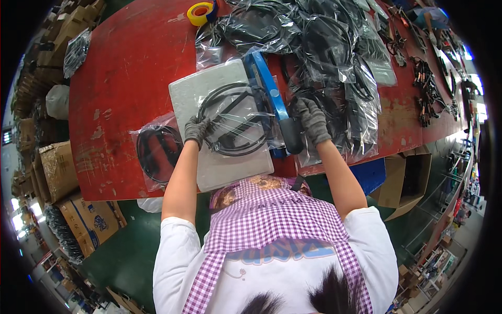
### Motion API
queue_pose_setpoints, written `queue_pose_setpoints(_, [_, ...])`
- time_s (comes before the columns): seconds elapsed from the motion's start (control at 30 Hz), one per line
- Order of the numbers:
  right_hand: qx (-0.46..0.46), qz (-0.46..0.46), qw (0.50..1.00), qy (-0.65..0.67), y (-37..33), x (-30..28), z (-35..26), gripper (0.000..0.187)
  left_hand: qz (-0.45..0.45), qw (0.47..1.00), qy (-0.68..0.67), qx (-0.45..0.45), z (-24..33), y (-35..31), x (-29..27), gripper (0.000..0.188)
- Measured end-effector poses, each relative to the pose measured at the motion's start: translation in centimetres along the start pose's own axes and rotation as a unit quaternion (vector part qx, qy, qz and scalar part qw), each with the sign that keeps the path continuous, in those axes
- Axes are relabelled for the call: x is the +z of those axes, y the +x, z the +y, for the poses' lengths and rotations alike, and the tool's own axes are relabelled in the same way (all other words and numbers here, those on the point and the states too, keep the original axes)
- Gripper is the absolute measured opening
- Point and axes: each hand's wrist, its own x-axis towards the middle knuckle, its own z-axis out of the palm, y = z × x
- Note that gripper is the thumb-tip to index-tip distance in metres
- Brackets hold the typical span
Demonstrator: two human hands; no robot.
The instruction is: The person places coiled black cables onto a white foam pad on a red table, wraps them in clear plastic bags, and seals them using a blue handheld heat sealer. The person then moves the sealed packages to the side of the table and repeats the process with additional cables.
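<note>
My left hand (197, 130), in a grey glove, pinches the left edge of a clear plastic bag with a coiled black cable (235, 149) inside. The bag lies on a white foam board (191, 94), its right edge reaching a blue bag sealer (273, 94) with a black-ended handle. Just right of that handle is my gloved right hand (314, 121), its fingers bent and close together against bagged black cables (342, 123). What those fingers hold, if anything, is hidden. Another bagged black cable (158, 152) lies left of the board.
Bagged cables (261, 26) are heaped at the back of the red table (130, 63), beside a yellow tape roll (201, 12). Loose cables (426, 94) lie far right. Cardboard boxes (400, 180) stand below the table's right edge. A person (431, 20) is at the far right.
</note>
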Motion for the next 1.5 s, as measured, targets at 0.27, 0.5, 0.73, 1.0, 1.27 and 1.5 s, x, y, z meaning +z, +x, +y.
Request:
queue_pose_setpoints(0.27, [-0.202,-0.029,0.905,-0.375,-7.0,5.0,0.3,0.062,0.040,0.998,0.035,0.020,0.6,-0.4,-0.9,0.013])
queue_pose_setpoints(0.5, [-0.371,0.084,0.888,-0.257,-6.2,7.2,5.5,0.049,0.132,0.965,0.212,0.081,-0.2,-2.5,-1.8,0.037])
queue_pose_setpoints(0.73, [-0.361,0.090,0.896,-0.243,-6.2,7.0,6.1,0.048,0.156,0.921,-0.259,-0.246,-7.0,-10.3,-0.9,0.048])
queue_pose_setpoints(1.0, [-0.356,0.084,0.899,-0.240,-6.5,6.9,5.3,0.048,0.002,0.788,-0.492,-0.370,-4.6,-11.2,7.8,0.018])
queue_pose_setpoints(1.27, [-0.345,0.093,0.900,-0.248,-6.6,7.3,6.1,0.047,0.050,0.773,-0.505,-0.381,-5.9,-9.1,10.3,0.014])
queue_pose_setpoints(1.5, [-0.283,0.059,0.936,-0.199,-6.9,6.8,4.5,0.046,0.033,0.756,-0.541,-0.368,-6.7,-8.3,10.5,0.011])
